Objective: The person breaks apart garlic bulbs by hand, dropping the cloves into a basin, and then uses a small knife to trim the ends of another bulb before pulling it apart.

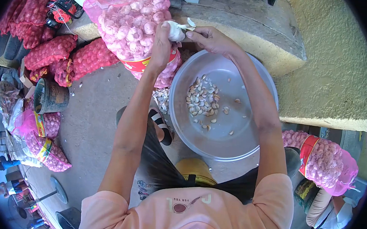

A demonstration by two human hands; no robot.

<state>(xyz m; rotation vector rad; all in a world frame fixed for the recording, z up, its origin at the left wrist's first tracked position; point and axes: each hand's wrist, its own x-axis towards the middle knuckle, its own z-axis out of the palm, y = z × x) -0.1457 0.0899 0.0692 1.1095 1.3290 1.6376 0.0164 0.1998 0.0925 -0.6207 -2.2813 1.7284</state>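
Observation:
A white garlic bulb (176,32) with a short stalk and loose papery skin is held up in front of me. My left hand (162,43) is closed around its left side. Thumb and fingers of my right hand (212,40) pinch at the bulb's right side, near the stalk. Directly behind my left hand stands a tall pink mesh sack of garlic bulbs (134,28). Below my right hand and forearm is a wide metal basin (232,145), partly hidden by the arm. Loose garlic cloves (201,96) lie in it, mostly heaped toward its left side.
Red mesh sacks (51,52) and a dark bucket (52,97) stand at left. A yellow bucket (194,169) is between my legs. A concrete ledge (240,27) lies beyond the basin. Another garlic sack (323,160) and a person's sleeve (341,215) are at right.

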